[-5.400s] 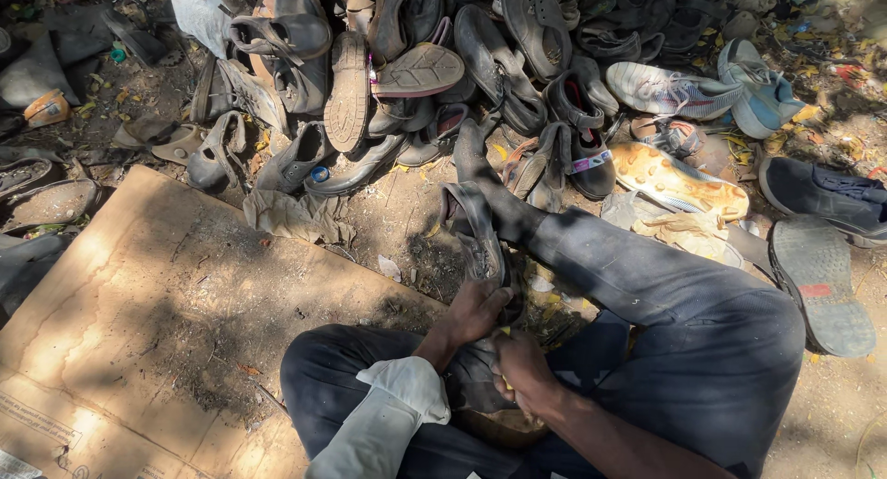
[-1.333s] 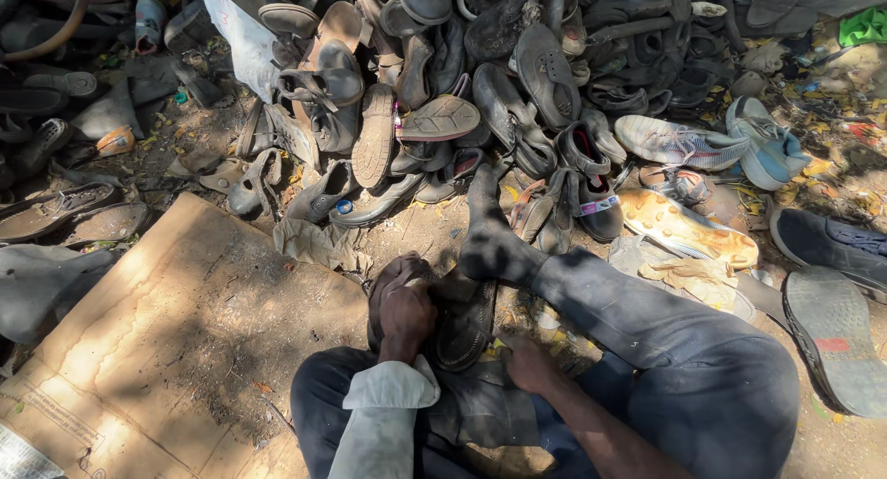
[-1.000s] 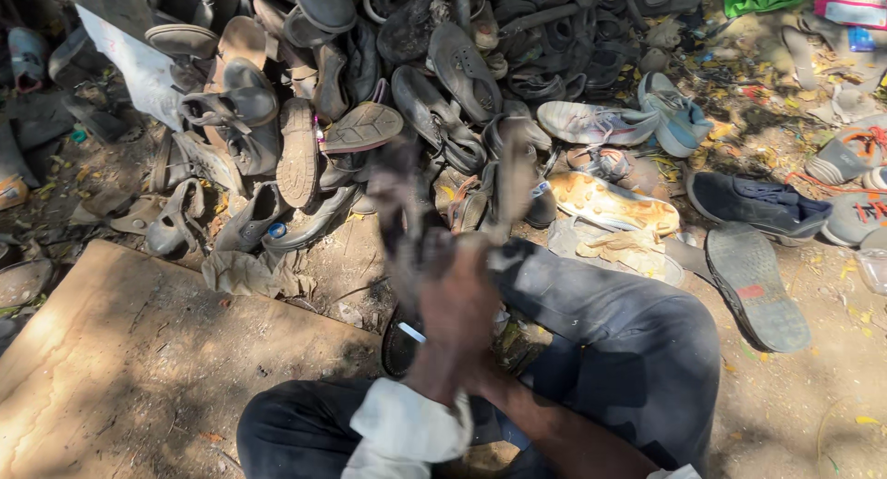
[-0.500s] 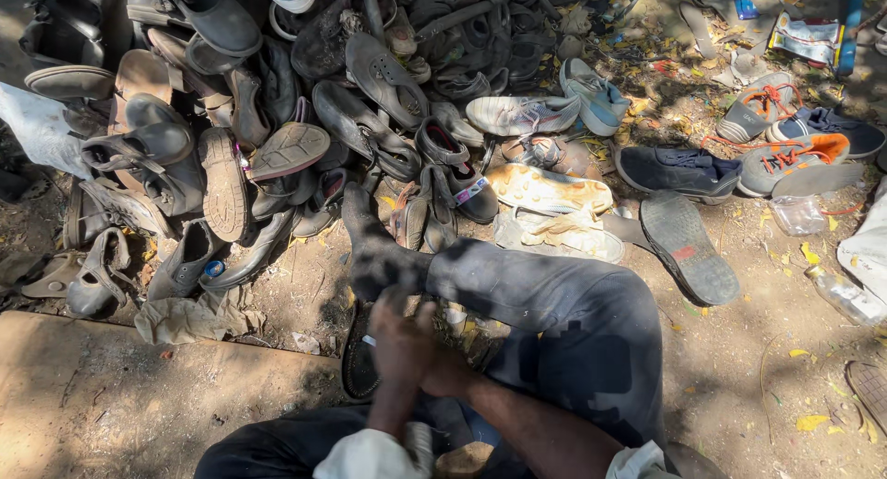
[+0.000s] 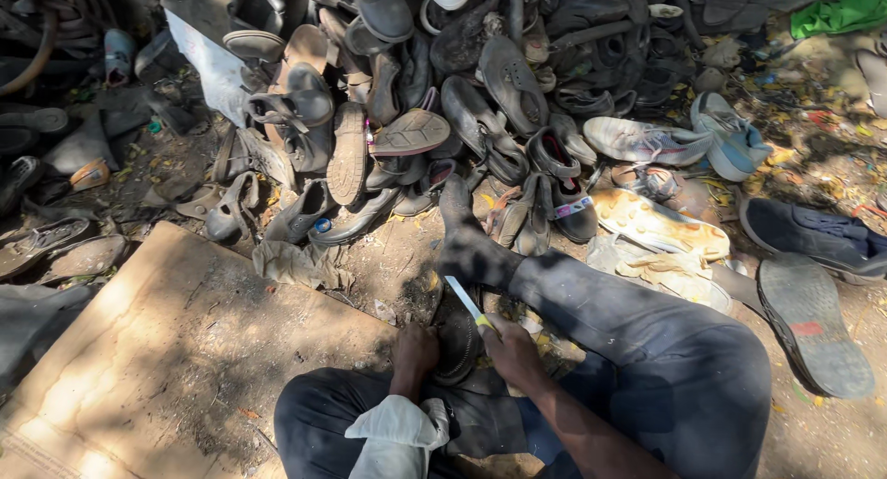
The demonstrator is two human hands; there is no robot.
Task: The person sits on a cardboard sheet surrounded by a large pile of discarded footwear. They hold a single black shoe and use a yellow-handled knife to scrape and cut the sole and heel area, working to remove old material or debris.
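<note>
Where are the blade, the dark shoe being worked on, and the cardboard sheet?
blade (image 5: 461,300), head view, middle of the flat metal.
dark shoe (image 5: 455,345), head view, its upper.
cardboard sheet (image 5: 166,350), head view, bare middle.

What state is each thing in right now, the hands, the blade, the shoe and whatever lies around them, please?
Left hand: gripping the dark shoe.
Right hand: closed on the blade's handle.
Blade: pointing up and away, above the shoe.
Dark shoe: held at the lap.
Shoe pile: heaped, jumbled.
Cardboard sheet: flat on the ground.
</note>
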